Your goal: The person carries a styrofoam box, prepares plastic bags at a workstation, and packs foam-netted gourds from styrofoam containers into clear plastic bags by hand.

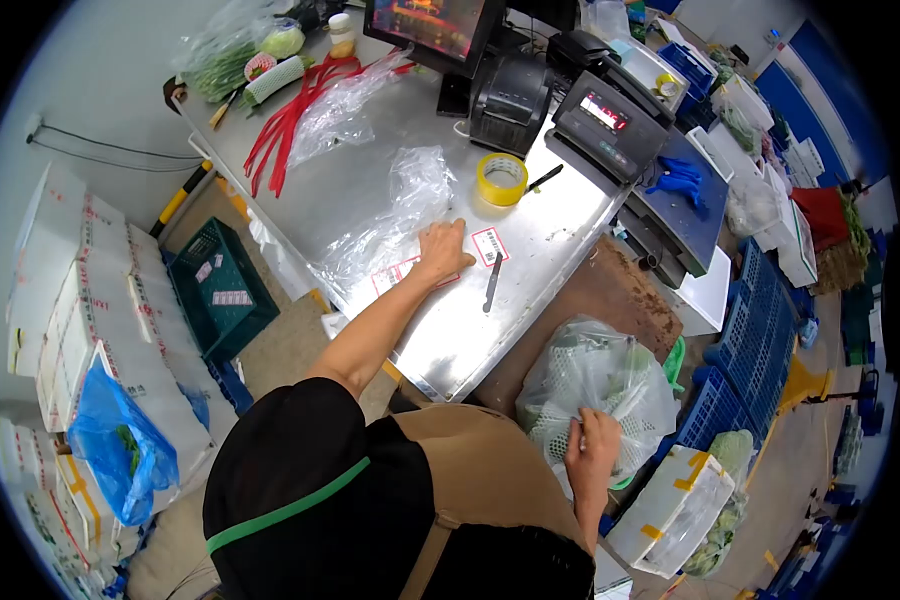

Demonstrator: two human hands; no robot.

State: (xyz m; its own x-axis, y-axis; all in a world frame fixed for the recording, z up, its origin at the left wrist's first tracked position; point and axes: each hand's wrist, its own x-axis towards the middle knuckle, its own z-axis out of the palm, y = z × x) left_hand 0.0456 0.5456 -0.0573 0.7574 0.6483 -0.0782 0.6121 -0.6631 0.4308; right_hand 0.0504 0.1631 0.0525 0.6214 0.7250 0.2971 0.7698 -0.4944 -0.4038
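Note:
My left hand [444,254] rests on the metal table [410,350], its thumb apart from the fingers, at the edge of a crumpled clear plastic bag [420,180]. A printed label strip [395,274] lies partly under that wrist, and a red-bordered barcode label [490,246] is just right of the fingers. Beside it lies a small dark-handled knife [493,283]. Low on the right, my right hand [594,440] is closed on a clear plastic bag [625,370] filled with pale green produce in foam netting. Its fingertips are partly hidden by the bag's folds.
Yellow tape [501,180] and a black marker [546,178] lie near a label printer [510,102]. A lit scale [610,120] stands right, with blue gloves [678,182] on its platform. Red ties [288,125] lie far left. A green crate [232,310] and foam boxes [90,280] flank the table.

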